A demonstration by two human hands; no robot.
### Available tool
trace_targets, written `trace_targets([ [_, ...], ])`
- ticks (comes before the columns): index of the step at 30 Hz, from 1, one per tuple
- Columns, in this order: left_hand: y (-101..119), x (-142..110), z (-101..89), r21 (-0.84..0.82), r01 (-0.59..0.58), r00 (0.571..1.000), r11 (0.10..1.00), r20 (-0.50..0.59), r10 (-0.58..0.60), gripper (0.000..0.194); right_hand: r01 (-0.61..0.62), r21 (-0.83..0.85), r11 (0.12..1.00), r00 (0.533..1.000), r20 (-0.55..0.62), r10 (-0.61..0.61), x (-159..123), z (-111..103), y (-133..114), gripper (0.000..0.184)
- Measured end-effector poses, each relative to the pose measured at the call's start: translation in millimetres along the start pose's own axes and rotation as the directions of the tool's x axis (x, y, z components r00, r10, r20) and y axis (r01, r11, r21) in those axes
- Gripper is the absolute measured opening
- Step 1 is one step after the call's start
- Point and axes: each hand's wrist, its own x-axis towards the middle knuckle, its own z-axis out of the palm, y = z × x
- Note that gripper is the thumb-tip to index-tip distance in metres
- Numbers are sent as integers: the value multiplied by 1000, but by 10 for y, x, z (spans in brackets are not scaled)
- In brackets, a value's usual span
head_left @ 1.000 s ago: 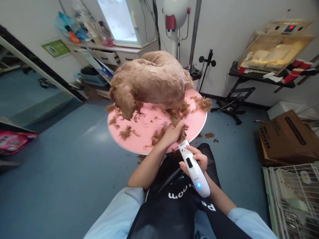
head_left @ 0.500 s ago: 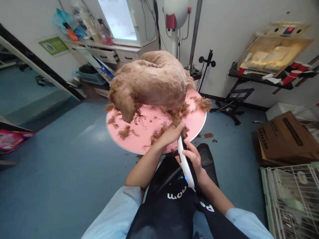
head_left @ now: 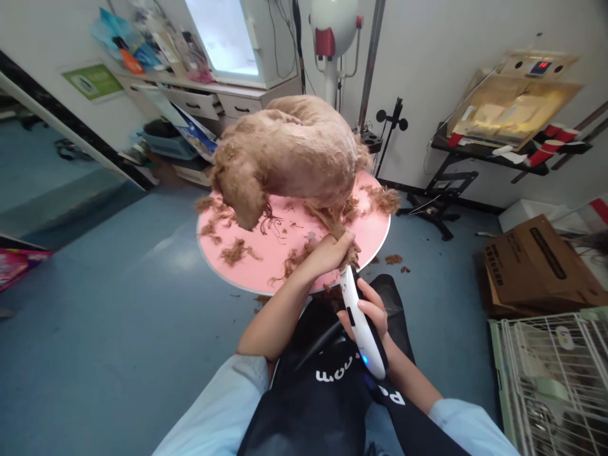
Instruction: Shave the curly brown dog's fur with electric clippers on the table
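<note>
A tan curly dog point(head_left: 289, 149) stands on a round pink grooming table point(head_left: 266, 253) strewn with clumps of cut fur. My left hand point(head_left: 330, 250) is closed round the dog's hind paw at the table's near edge. My right hand point(head_left: 373, 310) grips a white electric clipper point(head_left: 361, 323) with a blue light; its head points up at the held paw. A dark apron covers my lap below.
A cardboard box point(head_left: 536, 266) and a white wire cage point(head_left: 551, 373) sit at the right. A black stand point(head_left: 446, 190) carries a tray behind the table. Drawers and clutter line the back-left wall. Fur clumps point(head_left: 392, 258) lie on the blue floor.
The clipper turned from showing its face to edge-on, then partly back, staying at the held paw. My left hand kept its hold. The view drifted slightly.
</note>
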Motion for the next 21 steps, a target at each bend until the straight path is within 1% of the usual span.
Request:
trace_targets([
  [3,-1,0,-2,29,-6,1000,1000,-29,7,49,-29,-20,999,999,-37,28,-39,-51,15,51],
  [5,-5,-3,0,31,-1,999,1000,-38,2,49,-25,-19,999,999,-46,25,-40,-57,36,54],
  [9,-15,-21,3,7,25,999,1000,-33,-25,51,0,27,1000,1000,23,-1,22,-43,54,52],
  [11,-18,-31,3,-13,44,999,999,-23,-44,51,-30,27,999,999,45,29,52,-52,41,51],
  [14,-18,-34,10,-40,53,998,998,-27,-54,48,-75,4,997,997,0,75,93,-59,23,51],
  [16,-14,-32,18,-51,55,998,997,-32,-57,47,-59,1,998,998,-20,60,129,-38,26,51],
  [21,3,-37,25,-58,80,996,995,-30,-82,47,-9,-16,1000,1000,-11,9,198,64,59,50],
])
